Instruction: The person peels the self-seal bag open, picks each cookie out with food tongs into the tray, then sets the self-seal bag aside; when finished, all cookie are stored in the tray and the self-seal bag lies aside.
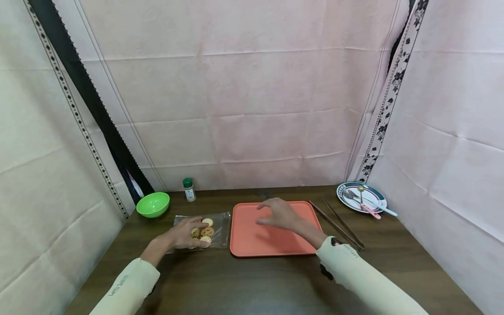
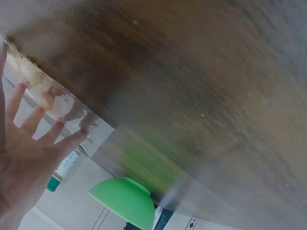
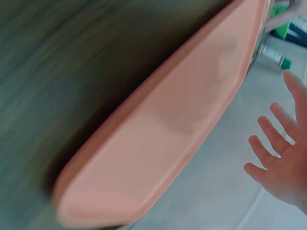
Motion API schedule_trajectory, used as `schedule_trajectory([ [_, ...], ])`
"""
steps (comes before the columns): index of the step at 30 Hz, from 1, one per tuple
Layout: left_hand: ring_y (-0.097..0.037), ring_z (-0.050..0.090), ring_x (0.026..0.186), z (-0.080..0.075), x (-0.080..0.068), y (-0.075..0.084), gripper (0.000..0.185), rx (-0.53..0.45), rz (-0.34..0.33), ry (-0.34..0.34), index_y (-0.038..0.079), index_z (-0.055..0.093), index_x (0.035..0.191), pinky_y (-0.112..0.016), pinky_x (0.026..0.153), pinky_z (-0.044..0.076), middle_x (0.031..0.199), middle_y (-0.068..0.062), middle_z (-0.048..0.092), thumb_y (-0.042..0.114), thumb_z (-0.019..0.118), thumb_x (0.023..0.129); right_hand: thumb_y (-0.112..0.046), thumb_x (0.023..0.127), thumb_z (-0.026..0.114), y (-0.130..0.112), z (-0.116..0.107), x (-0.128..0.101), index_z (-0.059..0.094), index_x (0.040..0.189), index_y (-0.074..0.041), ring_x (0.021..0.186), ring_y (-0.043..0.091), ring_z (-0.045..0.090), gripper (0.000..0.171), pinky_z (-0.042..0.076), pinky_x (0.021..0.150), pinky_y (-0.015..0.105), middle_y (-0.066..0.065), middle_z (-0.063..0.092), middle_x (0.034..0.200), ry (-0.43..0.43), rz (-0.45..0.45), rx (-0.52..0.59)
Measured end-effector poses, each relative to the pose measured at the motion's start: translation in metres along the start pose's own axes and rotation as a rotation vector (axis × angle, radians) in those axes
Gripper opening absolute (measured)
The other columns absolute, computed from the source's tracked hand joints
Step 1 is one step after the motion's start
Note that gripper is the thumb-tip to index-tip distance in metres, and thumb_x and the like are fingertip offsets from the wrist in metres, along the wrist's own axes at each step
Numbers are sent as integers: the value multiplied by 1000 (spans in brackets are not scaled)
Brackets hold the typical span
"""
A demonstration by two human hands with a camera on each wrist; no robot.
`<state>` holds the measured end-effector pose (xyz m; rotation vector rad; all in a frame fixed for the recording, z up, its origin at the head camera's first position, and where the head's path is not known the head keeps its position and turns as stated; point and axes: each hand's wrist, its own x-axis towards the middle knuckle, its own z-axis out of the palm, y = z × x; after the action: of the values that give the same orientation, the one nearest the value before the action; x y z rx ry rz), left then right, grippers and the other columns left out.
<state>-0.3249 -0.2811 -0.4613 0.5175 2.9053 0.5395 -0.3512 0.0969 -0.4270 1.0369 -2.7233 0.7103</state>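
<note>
My left hand (image 1: 187,235) lies with spread, straight fingers (image 2: 36,117) on a clear plastic bag of round cookies (image 1: 207,229), whose edge also shows in the left wrist view (image 2: 45,93). My right hand (image 1: 275,213) hovers open, fingers spread, over the far left part of an empty salmon-pink tray (image 1: 271,238). In the right wrist view the open hand (image 3: 280,160) is apart from the tray (image 3: 168,129) and holds nothing. Both arms wear pale sleeves.
A green bowl (image 1: 153,204) and a small green-capped bottle (image 1: 189,189) stand at the back left of the brown table. Dark chopsticks (image 1: 336,223) lie right of the tray. A plate (image 1: 350,202) with spoon and fork sits at the back right. Cloth walls enclose the table.
</note>
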Motion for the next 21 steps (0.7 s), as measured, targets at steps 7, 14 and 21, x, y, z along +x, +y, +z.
schedule_trajectory([
  [7,-54,28,147,1,3,-1,83,0,-10,-11,17,59,148,-78,108,28,162,-23,36,63,80,83,-40,92,81,37,-28,-29,73,126,-12,123,35,62,45,51,97,55,10,71,128,71,94,-52],
  [14,-51,27,149,0,2,0,81,31,-8,-19,17,59,149,-75,111,27,163,-21,35,64,77,86,-36,91,82,74,-43,-57,74,123,-10,116,36,66,43,54,91,56,11,73,123,111,141,-136],
  [21,-54,33,145,-4,-1,3,71,111,66,13,12,62,145,-75,110,29,159,-26,40,59,72,93,-30,93,80,107,-56,-85,74,120,-5,108,39,68,36,55,86,57,18,72,119,171,198,-168],
])
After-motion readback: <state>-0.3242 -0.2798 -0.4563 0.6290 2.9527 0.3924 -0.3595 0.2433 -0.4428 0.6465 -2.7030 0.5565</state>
